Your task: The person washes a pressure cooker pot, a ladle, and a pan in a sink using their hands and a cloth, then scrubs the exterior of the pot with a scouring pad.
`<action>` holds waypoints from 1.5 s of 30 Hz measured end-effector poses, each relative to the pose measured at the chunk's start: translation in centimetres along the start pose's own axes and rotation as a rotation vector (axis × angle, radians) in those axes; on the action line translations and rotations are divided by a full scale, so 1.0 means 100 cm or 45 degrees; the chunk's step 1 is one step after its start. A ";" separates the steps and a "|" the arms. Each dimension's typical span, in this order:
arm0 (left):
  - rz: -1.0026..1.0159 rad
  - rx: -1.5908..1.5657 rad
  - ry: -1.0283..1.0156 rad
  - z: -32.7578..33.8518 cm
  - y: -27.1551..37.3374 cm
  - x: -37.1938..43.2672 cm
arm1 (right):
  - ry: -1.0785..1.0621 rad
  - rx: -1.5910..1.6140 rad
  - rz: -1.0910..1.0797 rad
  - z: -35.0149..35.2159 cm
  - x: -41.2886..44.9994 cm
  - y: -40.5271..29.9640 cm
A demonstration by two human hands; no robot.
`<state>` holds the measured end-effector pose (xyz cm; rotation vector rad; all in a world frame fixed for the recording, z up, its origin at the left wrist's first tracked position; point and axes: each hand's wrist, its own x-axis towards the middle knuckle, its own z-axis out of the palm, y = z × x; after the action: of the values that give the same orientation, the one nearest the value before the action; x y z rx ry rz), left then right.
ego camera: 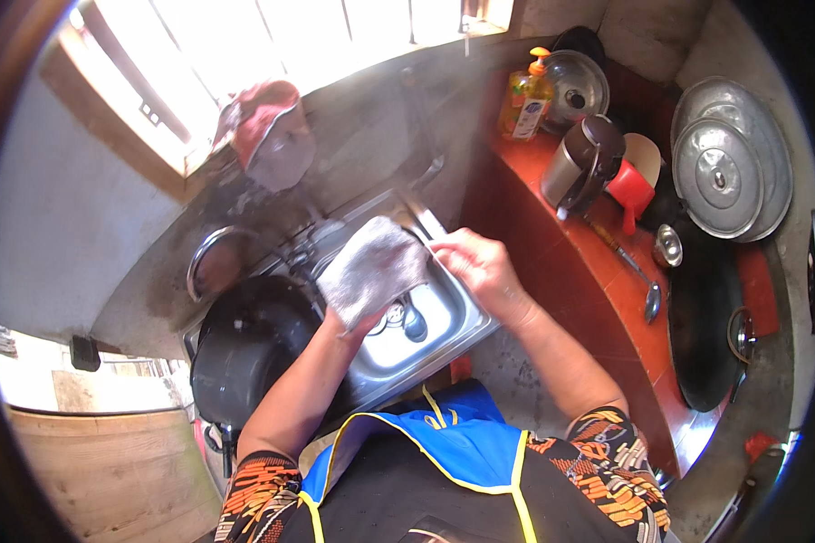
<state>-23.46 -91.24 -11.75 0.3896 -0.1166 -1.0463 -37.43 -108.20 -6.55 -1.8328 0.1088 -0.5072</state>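
Observation:
A grey cloth (373,268) is draped over my left hand (367,324), hiding most of its fingers. My right hand (479,271) is curled at the cloth's right edge, pinching a thin object, partly hidden and too blurred to name. Both hands are over a stainless-steel sink (380,356). In the basin, a metal spoon (415,326) lies beside the drain (395,313). Just left of my left forearm, a large black pot (238,360) leans on its side at the sink.
A curved faucet (207,248) rises behind the pot. On the red tiled counter (587,261) at right stand a soap pump bottle (530,102), a kettle (577,163), a red dipper (631,190) and a ladle (652,298). Metal lids (716,203) lean beyond, above a black wok (703,326).

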 end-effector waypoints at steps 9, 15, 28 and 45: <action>-0.089 0.113 -0.214 0.100 -0.066 0.252 | 0.564 -0.774 -0.339 -0.284 0.218 0.077; -0.095 -0.022 -0.246 0.133 -0.087 0.343 | 0.601 -1.055 -0.106 -0.349 0.335 0.135; -0.123 -0.305 -0.376 0.127 -0.098 0.473 | 0.019 -0.549 0.250 -0.370 0.366 0.173; -0.094 -0.290 -0.272 0.096 -0.090 0.302 | -0.163 -0.747 0.065 -0.419 0.390 0.234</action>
<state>-18.33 -123.67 -8.91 0.0753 -0.1730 -1.1590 -14.61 -165.67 -7.33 -2.4227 0.2354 -0.3383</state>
